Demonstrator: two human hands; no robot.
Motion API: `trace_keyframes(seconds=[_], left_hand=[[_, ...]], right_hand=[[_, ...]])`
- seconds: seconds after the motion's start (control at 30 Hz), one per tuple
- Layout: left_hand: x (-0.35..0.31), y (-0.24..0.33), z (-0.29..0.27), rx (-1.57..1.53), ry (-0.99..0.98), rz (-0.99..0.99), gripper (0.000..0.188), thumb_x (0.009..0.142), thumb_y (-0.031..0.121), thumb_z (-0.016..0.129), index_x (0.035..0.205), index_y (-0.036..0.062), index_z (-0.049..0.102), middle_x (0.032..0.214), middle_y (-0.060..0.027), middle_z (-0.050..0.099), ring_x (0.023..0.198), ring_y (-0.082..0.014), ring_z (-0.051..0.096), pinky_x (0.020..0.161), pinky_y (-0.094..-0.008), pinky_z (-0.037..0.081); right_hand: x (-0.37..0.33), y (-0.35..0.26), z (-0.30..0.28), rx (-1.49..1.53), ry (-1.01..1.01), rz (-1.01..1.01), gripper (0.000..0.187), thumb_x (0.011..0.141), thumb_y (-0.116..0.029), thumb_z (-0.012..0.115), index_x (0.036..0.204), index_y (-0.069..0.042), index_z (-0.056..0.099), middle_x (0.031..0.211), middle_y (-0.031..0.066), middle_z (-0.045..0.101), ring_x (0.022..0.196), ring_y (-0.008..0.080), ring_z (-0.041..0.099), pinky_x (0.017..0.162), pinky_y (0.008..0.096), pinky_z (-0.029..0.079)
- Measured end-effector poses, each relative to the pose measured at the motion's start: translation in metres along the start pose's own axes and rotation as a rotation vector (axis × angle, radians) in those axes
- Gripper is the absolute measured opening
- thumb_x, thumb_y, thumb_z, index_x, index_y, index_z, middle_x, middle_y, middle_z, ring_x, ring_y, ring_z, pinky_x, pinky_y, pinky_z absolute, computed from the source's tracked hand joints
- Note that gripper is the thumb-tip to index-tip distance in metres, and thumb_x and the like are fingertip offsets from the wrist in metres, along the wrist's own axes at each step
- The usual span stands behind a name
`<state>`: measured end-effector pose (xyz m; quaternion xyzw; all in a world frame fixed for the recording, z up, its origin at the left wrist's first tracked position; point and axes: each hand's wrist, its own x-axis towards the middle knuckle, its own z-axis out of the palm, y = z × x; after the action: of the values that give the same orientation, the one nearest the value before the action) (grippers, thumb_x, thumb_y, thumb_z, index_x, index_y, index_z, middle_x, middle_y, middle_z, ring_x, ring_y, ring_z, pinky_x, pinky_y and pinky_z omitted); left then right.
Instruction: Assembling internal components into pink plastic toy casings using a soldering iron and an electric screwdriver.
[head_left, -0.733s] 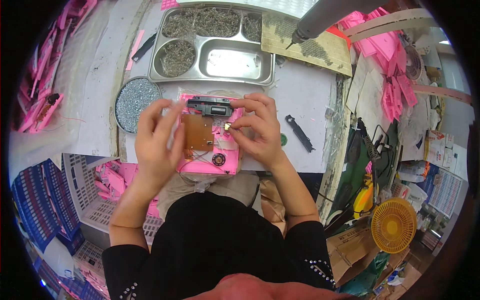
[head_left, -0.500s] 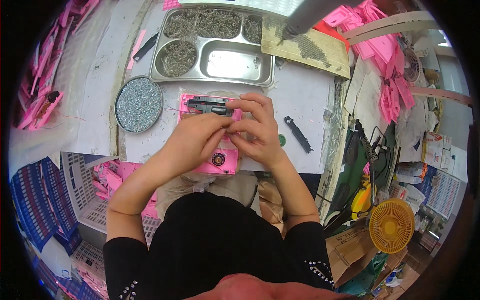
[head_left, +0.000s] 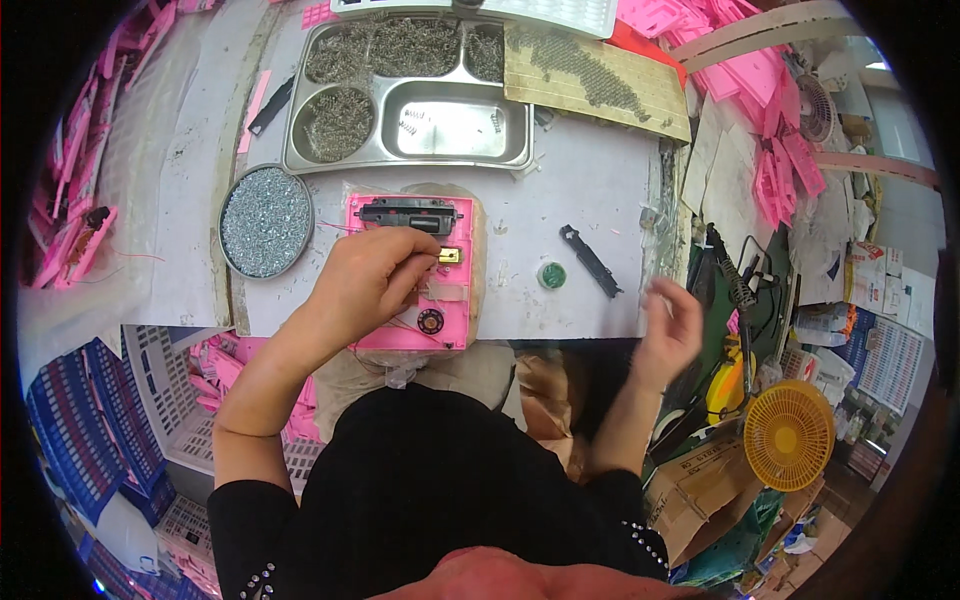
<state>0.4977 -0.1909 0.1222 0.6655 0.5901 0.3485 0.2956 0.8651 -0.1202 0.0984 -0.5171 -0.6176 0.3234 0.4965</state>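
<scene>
While our left hand (head_left: 375, 275) bunched its fingertips against the brass-coloured part (head_left: 450, 256), grip untellable, the pink housing (head_left: 458, 325) lay beneath them | our right hand (head_left: 668, 335), fingers loosely parted, hung well rightward | probably positioning; next move called, we judged, for steadiness

I list: one yellow fan (head_left: 788, 436), near right; cardboard box (head_left: 700, 500) beside it; white crate (head_left: 162, 385), near left; grey fan (head_left: 816, 108), far right.

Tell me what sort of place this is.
Probably an assembly workshop: a metal tray holds springs, pink parts are heaped at upper right, and the left hand is over an open pink case.
</scene>
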Motion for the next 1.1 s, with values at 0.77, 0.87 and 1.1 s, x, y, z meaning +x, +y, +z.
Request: trace_keyframes(seconds=[0.77, 0.87, 1.1], left_hand=[[-0.003, 0.007, 0.019, 0.140, 0.084, 0.060, 0.011, 0.085, 0.004, 0.073, 0.094, 0.0046, 0.068, 0.088, -0.0095, 0.067, 0.079, -0.0269, 0.066, 0.069, -0.0385, 0.051], [0.001, 0.006, 0.030, 0.230, 0.143, 0.131, 0.014, 0.079, 0.003, 0.075, 0.091, 0.0059, 0.068, 0.097, -0.0085, 0.064, 0.088, -0.0283, 0.063, 0.077, -0.0409, 0.047], [0.000, 0.008, 0.041, 0.298, 0.175, 0.064, 0.021, 0.073, 0.003, 0.080, 0.089, 0.0073, 0.068, 0.104, -0.0081, 0.058, 0.095, -0.0274, 0.057, 0.086, -0.0402, 0.039]], right_hand=[[-0.026, -0.009, -0.104, 0.363, 0.745, 0.107, 0.026, 0.101, -0.011, 0.058, 0.126, -0.004, 0.057, 0.081, 0.0036, 0.057, 0.066, 0.0105, 0.051, 0.057, 0.0215, 0.042], [-0.065, -0.001, -0.040, 0.204, 0.112, 0.026, 0.022, 0.091, -0.009, 0.069, 0.111, -0.004, 0.063, 0.104, 0.0095, 0.065, 0.088, 0.0148, 0.062, 0.072, 0.0268, 0.054], [-0.057, -0.024, 0.062, 0.198, -0.489, -0.075, 0.031, 0.081, 0.005, 0.080, 0.108, 0.004, 0.066, 0.084, 0.0096, 0.066, 0.071, 0.0145, 0.059, 0.063, 0.0271, 0.046]])
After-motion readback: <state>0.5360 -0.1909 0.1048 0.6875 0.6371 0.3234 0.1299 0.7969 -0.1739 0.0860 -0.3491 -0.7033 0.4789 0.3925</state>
